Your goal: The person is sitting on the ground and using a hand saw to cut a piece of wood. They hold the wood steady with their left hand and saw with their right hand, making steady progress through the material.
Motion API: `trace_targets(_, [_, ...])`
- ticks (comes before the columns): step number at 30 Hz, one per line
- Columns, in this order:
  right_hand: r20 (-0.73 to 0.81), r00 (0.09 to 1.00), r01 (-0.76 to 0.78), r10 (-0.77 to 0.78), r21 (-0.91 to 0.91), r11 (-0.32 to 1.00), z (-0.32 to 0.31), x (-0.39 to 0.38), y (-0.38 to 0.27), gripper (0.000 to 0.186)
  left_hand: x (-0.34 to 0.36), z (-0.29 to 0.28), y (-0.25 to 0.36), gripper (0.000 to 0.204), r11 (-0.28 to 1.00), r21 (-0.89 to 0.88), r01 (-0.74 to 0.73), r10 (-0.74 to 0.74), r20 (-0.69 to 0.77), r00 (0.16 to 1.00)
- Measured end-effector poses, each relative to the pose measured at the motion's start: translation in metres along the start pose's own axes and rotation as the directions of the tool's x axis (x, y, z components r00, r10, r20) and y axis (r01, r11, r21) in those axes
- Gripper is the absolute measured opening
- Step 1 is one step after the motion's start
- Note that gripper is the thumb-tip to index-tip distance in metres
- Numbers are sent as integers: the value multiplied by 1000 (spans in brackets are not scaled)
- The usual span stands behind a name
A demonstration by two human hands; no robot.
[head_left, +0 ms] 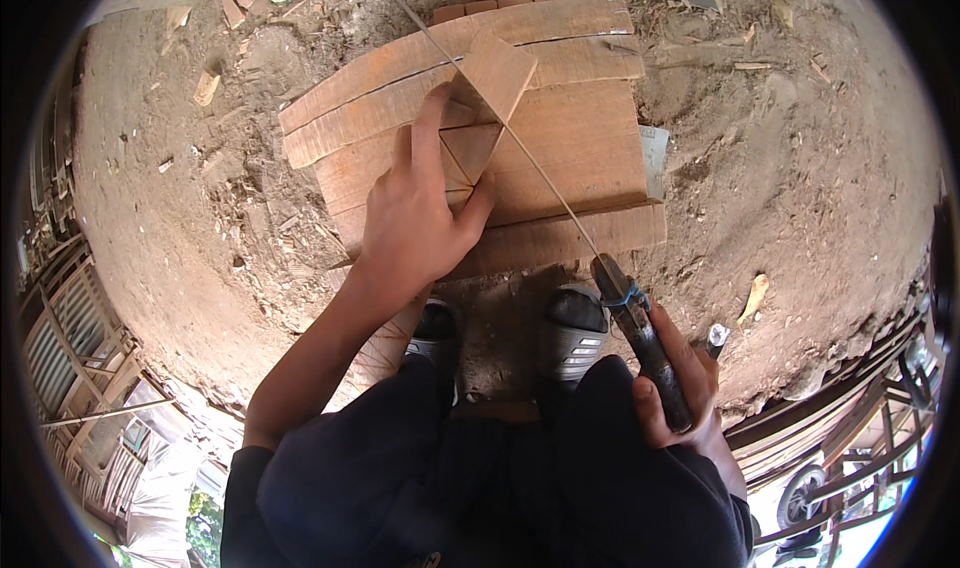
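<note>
My right hand [690, 383] is wrapped round the dark handle of a handsaw [548, 185] with blue cord tied near its front end. The saw's long blade shows nearly edge-on as a thin line, slanting to the upper left. It passes across a small wooden block [503, 68] with angled faces and dark lines on it. My left hand [420, 208] grips this block, fingers on its left side and thumb at its near end. Whether the blade's edge has entered the wood I cannot tell. Beneath the block is a low bench of thick wooden boards [575, 148].
My sandalled feet [575, 333] stand at the bench's near side. Wood chips [207, 88] and scraps lie about the dirt floor [760, 178]. A grey flat piece [655, 158] sticks out at the bench's right. Stacked timber [800, 423] lies at the lower right.
</note>
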State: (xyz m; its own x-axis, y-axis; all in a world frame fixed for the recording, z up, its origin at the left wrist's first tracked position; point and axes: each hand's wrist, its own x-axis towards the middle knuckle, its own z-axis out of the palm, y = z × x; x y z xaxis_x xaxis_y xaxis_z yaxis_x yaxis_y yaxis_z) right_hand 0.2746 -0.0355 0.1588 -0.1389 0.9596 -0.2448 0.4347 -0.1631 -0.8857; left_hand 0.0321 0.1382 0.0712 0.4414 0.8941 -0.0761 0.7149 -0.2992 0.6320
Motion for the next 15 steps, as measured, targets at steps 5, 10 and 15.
trace_targets(5, [-11, 999, -35, 35, 39, 999, -1, 0, -2, 65, 0, -1, 0, 78, 1000, 28, -9, 9, -5, 1000])
trace_targets(10, [4, 999, -47, 47, 65, 997, 0, -2, 2, 65, -1, 0, -3, 73, 998, 64, -5, 4, 22, 1000])
trace_targets(15, [0, 999, -47, 47, 73, 996, 4, -3, 2, 66, 0, -2, 5, 70, 993, 72, 97, -103, 87, 991])
